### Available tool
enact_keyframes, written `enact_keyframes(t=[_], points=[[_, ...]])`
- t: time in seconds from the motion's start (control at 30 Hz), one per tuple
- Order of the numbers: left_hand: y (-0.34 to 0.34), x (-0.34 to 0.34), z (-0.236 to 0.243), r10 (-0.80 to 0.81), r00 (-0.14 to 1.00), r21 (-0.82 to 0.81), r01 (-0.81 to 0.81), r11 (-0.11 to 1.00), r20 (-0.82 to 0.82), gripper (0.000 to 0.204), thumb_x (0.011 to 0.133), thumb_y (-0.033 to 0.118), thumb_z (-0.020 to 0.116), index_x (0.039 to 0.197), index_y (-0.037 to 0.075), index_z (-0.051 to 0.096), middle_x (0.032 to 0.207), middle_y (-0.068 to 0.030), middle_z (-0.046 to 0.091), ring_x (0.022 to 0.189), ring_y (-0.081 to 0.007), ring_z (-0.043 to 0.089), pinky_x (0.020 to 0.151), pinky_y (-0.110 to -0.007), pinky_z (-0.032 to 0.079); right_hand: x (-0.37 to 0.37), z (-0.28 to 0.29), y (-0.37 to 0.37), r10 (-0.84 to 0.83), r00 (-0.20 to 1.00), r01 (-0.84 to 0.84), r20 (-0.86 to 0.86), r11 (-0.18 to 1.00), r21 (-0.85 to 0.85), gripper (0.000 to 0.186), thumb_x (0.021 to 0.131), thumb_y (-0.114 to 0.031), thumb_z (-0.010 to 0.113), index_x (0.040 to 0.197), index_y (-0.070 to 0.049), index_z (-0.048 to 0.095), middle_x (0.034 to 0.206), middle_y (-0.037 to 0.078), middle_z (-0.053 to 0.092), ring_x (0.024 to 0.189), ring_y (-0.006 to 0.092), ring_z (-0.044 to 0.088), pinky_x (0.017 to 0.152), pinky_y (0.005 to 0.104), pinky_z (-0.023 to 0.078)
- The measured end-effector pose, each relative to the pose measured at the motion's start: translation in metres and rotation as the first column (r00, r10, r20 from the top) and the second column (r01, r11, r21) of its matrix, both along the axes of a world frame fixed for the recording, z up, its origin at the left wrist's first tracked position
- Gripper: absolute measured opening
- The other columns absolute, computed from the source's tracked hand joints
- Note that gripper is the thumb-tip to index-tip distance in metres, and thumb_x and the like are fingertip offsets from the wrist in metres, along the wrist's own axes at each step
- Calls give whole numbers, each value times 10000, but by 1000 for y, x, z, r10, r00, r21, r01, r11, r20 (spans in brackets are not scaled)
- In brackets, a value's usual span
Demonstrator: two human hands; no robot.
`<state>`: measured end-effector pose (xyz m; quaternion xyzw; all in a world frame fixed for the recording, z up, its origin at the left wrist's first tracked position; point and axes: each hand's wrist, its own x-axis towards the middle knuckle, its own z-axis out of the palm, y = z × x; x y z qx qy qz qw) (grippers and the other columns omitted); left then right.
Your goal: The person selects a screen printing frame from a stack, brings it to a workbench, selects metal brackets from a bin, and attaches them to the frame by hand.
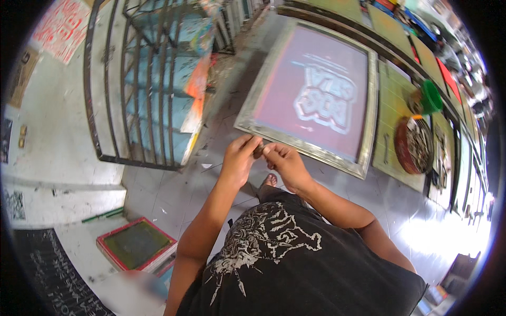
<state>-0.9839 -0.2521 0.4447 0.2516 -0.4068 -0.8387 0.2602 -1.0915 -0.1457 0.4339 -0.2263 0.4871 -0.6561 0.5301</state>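
Note:
My left hand (241, 161) and my right hand (286, 164) meet in front of me, thumbs and fingers closed. A small dark object (259, 151) shows between the fingertips, too little of it visible to tell its kind. Both hands are at the near edge of a large silk-screen frame (308, 141), and I cannot tell whether they touch it. The frame has a worn metal rim around a purplish mesh (279, 100) with pale block lettering.
On the right, a green worktable (392, 89) bears a round reddish tub (407, 150) of sticks or tools, a green bucket (431, 97) and a wrench (386, 149). To the left are black railings (110, 84) and blue steps (184, 63). A smaller red-framed screen (167, 243) lies lower left.

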Motion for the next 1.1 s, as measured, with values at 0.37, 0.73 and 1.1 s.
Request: enact_keyframes(t=[0.37,0.73,1.1], points=[[-182,2,-10,-88,996,217,81,973,23,192,931,213,604,1028,52,646,878,-8,615,791,-132,571,746,-293,447,6,-3,-168,-51,960,45,275,999,30,171,957,-171,561,1036,-34,625,887,-11,619,697,55,499,669,200,425],[-426,-136,-65,-484,862,116,471,875,153,203,961,227,551,1016,56,644,823,30,563,723,-67,526,675,-237,462,22,-12,-206,-402,892,336,208,896,290,282,969,-207,531,1162,-3,555,1016,45,591,783,102,524,742,240,434],[-509,-412,-91,-608,747,93,608,789,270,188,961,298,533,962,145,642,787,67,604,688,-68,555,634,-252,443,28,-11,-240,-588,808,541,27,760,359,270,960,-145,540,1173,19,570,1055,72,624,858,94,550,817,250,462]])
